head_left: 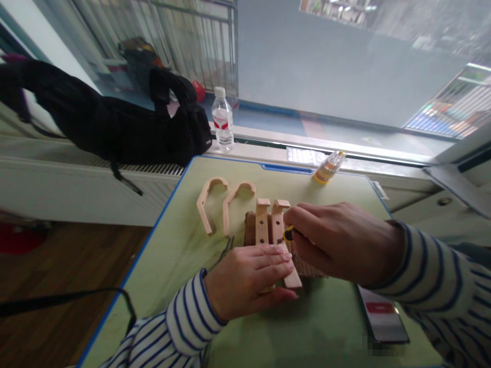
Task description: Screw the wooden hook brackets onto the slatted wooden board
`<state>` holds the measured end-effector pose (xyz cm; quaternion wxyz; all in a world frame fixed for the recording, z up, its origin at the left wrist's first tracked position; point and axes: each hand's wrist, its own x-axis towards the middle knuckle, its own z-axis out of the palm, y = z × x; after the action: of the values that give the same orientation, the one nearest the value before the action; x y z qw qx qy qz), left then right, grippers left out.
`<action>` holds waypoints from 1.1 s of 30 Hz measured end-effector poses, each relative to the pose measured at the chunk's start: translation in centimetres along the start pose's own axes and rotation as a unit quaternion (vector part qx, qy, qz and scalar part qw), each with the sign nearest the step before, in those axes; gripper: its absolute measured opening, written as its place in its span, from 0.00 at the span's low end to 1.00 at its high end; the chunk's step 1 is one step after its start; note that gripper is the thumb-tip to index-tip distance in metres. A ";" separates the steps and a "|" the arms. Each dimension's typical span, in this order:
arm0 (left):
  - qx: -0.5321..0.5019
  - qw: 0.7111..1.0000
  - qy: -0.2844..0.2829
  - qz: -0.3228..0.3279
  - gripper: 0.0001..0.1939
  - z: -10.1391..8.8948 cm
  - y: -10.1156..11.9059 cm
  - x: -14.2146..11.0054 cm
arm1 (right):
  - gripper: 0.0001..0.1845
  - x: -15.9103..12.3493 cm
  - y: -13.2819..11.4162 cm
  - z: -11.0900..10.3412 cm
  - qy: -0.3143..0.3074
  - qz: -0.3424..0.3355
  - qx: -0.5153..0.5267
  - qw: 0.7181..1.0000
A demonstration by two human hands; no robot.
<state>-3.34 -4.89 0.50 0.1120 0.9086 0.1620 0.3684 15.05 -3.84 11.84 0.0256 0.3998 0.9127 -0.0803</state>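
Note:
Two pale wooden hooks, a left one point(262, 221) and a right one point(277, 223), lie side by side across a brown ribbed wooden piece point(249, 230). Dark holes show along both hooks. My left hand point(251, 278) lies over their lower parts, fingers across the top and thumb at the near side, holding them down. My right hand point(337, 237) is closed around a yellow-and-black handle, apparently a screwdriver point(288, 233), beside the right hook. Its tip is hidden. Two more curved wooden hooks, one outer point(203, 204) and one inner point(228, 207), rest on the table to the left.
The green table point(169, 266) has a blue edge. Thin dark metal pieces point(227, 248) lie left of the work. A phone point(383, 317) is under my right forearm. A yellowish bottle point(329, 167) stands at the back; a water bottle point(222, 125) and black bag point(126, 128) sit on the ledge.

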 end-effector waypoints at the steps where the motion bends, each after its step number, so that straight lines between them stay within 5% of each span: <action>1: -0.001 1.000 -0.003 0.000 0.15 0.0 0.0 0.0 | 0.01 0.0 0.0 0.0 0.004 0.002 0.003 1.000; 14: -0.009 1.000 0.000 0.001 0.15 -0.2 0.2 0.5 | 0.05 -0.1 0.2 0.3 0.046 0.011 0.003 0.999; 33: -0.009 1.000 0.000 0.008 0.16 0.2 -0.1 -0.3 | 0.08 -0.1 0.6 0.1 0.008 -0.009 -0.015 1.000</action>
<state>-3.38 -4.91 0.13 0.1176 0.9087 0.1517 0.3708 15.57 -3.53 11.66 0.0236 0.3917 0.9176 -0.0640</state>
